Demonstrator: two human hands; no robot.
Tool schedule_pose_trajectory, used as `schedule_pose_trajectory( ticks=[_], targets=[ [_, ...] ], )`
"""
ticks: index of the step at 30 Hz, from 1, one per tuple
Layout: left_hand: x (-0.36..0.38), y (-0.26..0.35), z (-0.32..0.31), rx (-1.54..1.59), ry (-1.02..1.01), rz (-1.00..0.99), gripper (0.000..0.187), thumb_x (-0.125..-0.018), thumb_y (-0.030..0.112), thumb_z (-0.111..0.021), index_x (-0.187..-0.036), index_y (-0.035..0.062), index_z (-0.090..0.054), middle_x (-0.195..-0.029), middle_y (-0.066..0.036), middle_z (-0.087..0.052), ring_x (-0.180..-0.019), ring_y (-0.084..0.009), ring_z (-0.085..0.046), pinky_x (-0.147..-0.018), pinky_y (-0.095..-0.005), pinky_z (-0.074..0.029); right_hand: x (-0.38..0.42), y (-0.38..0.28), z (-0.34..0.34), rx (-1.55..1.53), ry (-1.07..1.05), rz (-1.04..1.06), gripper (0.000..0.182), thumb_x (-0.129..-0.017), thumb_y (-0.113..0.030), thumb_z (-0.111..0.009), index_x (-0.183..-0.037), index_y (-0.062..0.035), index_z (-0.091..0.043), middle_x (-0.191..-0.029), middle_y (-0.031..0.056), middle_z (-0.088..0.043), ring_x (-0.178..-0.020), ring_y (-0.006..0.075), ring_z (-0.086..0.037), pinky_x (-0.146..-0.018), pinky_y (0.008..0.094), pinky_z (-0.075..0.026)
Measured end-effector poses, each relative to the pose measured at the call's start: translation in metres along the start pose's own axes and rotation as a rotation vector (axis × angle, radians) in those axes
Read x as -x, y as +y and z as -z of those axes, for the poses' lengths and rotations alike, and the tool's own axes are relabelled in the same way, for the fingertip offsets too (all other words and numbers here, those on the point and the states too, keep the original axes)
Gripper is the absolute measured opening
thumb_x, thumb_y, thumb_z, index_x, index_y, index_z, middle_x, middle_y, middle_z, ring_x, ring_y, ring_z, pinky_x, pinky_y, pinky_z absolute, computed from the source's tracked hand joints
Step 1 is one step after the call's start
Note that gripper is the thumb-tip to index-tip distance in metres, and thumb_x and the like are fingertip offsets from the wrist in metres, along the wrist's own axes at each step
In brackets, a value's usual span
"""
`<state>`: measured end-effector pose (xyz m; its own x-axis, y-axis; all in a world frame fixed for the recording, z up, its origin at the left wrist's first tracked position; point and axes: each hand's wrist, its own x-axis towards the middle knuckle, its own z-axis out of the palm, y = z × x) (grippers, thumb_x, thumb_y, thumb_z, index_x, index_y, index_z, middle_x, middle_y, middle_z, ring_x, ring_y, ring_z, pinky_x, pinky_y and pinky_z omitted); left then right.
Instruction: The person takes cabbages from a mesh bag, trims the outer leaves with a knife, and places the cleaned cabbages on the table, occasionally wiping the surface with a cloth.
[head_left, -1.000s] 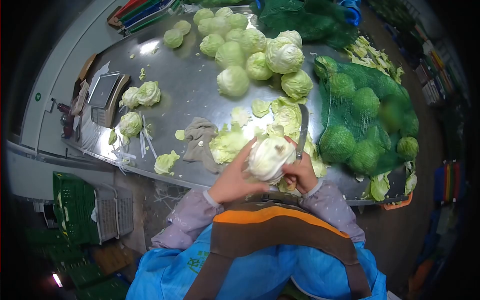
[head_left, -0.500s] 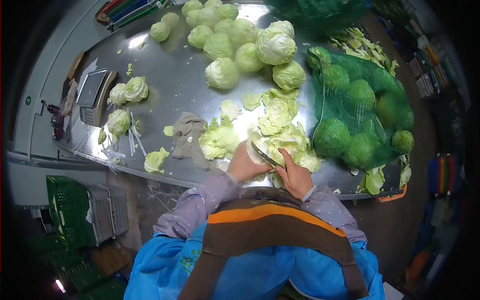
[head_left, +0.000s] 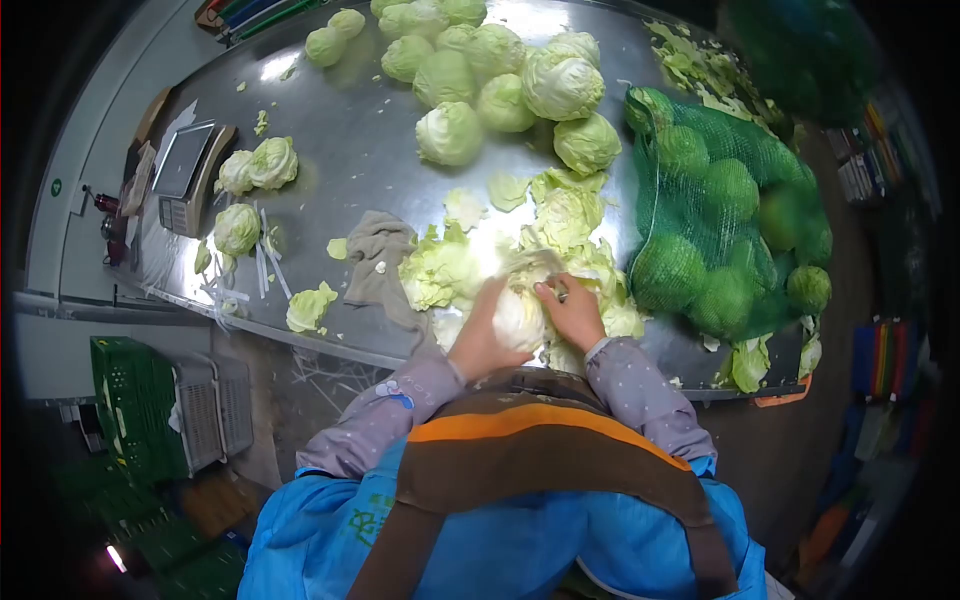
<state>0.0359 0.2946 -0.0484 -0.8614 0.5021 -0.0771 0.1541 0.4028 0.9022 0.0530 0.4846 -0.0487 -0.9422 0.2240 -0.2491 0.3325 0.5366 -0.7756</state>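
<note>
A pale, trimmed cabbage [head_left: 520, 320] is at the table's front edge, close to my body. My left hand [head_left: 482, 335] is curled around its left side and holds it. My right hand [head_left: 577, 312] is closed on a knife [head_left: 561, 296] at the cabbage's upper right. Motion smears the blade, and fingers cover most of the handle. Loose cabbage leaves [head_left: 566, 215] are piled just beyond both hands, and more leaves [head_left: 440, 270] lie to the left. A crumpled grey cloth [head_left: 378, 262] rests left of those.
Several whole cabbages [head_left: 447, 78] are grouped at the back of the metal table [head_left: 330, 150]. A green net sack [head_left: 725, 220] of cabbages stands at right. A scale [head_left: 185, 180] sits at left, near plastic strips [head_left: 263, 260]. Green crates [head_left: 135, 405] are on the floor.
My right hand has moved slightly up and the knife blade has swung away from me, now blurred. My left hand has turned, exposing more of the cabbage. The dark green net at the top has shifted right.
</note>
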Motion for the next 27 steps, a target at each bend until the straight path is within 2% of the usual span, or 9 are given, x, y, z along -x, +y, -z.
schedule_pose_trajectory(
  ticks=[2,5,7,10,13,17,23,25,27],
  targets=[
    [0.012,-0.018,0.007,-0.158,-0.062,-0.146,0.105,-0.056,0.019,-0.088,-0.140,0.0018,-0.027,-0.137,-0.025,-0.033,-0.128,-0.0323,-0.036,-0.107,-0.0370,-0.030,0.002,-0.002,0.001,0.006,0.025,-0.111,0.038,-0.077,-0.034,-0.070,-0.096,-0.0012,-0.064,-0.077,0.0174,-0.065,-0.072,0.0275,-0.063,-0.068,0.0350,-0.049],
    [0.016,-0.014,0.016,-0.091,-0.096,-0.177,0.100,-0.055,0.014,-0.088,-0.138,0.0059,-0.033,-0.133,-0.021,-0.039,-0.125,-0.0275,-0.042,-0.105,-0.0351,-0.034,0.006,0.024,-0.011,-0.219,0.112,-0.143,0.034,-0.078,-0.030,-0.070,-0.098,-0.0033,-0.063,-0.076,0.0140,-0.065,-0.063,0.0220,-0.061,-0.060,0.0338,-0.048],
    [0.020,-0.009,0.017,0.034,-0.074,-0.119,0.099,-0.056,0.015,-0.086,-0.138,0.0045,-0.033,-0.133,-0.021,-0.041,-0.126,-0.0291,-0.041,-0.105,-0.0358,-0.033,0.019,0.012,0.011,-0.377,0.005,-0.274,0.040,-0.081,-0.025,-0.068,-0.113,-0.0045,-0.056,-0.078,0.0122,-0.066,-0.049,0.0139,-0.053,-0.047,0.0285,-0.043],
    [0.021,0.029,0.023,0.241,-0.015,-0.070,0.098,-0.056,0.016,-0.085,-0.138,0.0025,-0.032,-0.134,-0.020,-0.043,-0.128,-0.0303,-0.039,-0.106,-0.0365,-0.032,0.049,-0.009,0.037,-1.119,-0.363,-0.330,0.063,-0.084,-0.013,-0.063,-0.137,-0.0059,-0.031,-0.070,0.0055,-0.059,-0.038,0.0060,-0.041,-0.035,0.0200,-0.033],
    [0.014,0.052,0.024,0.212,-0.012,-0.136,0.100,-0.057,0.016,-0.085,-0.138,0.0009,-0.030,-0.135,-0.020,-0.040,-0.129,-0.0294,-0.039,-0.107,-0.0367,-0.032,0.058,-0.031,0.045,-1.095,-0.520,-0.115,0.075,-0.080,-0.009,-0.067,-0.142,-0.0066,-0.024,-0.071,0.0033,-0.057,-0.039,0.0058,-0.042,-0.035,0.0209,-0.034],
    [0.005,0.077,0.032,0.054,0.054,-0.374,0.112,-0.056,0.013,-0.088,-0.142,0.0018,-0.018,-0.134,-0.019,-0.039,-0.121,-0.0243,-0.046,-0.101,-0.0360,-0.038,0.056,-0.047,0.050,-1.077,-0.410,-0.057,0.087,-0.072,-0.007,-0.074,-0.143,-0.0059,-0.024,-0.077,0.0025,-0.059,-0.040,0.0058,-0.043,-0.037,0.0197,-0.034],
    [0.008,0.084,0.028,0.251,-0.026,0.025,0.096,-0.059,0.021,-0.086,-0.134,-0.0042,-0.032,-0.124,-0.019,-0.050,-0.114,-0.0252,-0.051,-0.095,-0.0342,-0.043,0.051,-0.036,0.029,-1.000,-0.221,0.178,0.081,-0.071,-0.011,-0.077,-0.140,-0.0064,-0.035,-0.106,0.0116,-0.063,-0.062,0.0063,-0.056,-0.057,0.0225,-0.047],
    [0.008,0.081,0.024,0.220,0.011,0.045,0.093,-0.059,0.022,-0.086,-0.132,-0.0047,-0.035,-0.120,-0.018,-0.054,-0.110,-0.0238,-0.054,-0.092,-0.0334,-0.045,0.055,-0.043,0.042,-0.348,0.003,0.283,0.076,-0.071,-0.016,-0.078,-0.136,-0.0077,-0.041,-0.108,0.0113,-0.064,-0.060,0.0069,-0.056,-0.055,0.0232,-0.046],
    [0.011,0.077,0.021,0.202,0.010,0.102,0.090,-0.059,0.023,-0.086,-0.131,-0.0054,-0.038,-0.116,-0.019,-0.056,-0.107,-0.0232,-0.056,-0.091,-0.0331,-0.046,0.055,-0.047,0.035,-0.322,0.091,0.268,0.063,-0.073,-0.019,-0.077,-0.128,-0.0069,-0.050,-0.100,0.0103,-0.067,-0.055,0.0067,-0.053,-0.052,0.0230,-0.044]
  ],
)
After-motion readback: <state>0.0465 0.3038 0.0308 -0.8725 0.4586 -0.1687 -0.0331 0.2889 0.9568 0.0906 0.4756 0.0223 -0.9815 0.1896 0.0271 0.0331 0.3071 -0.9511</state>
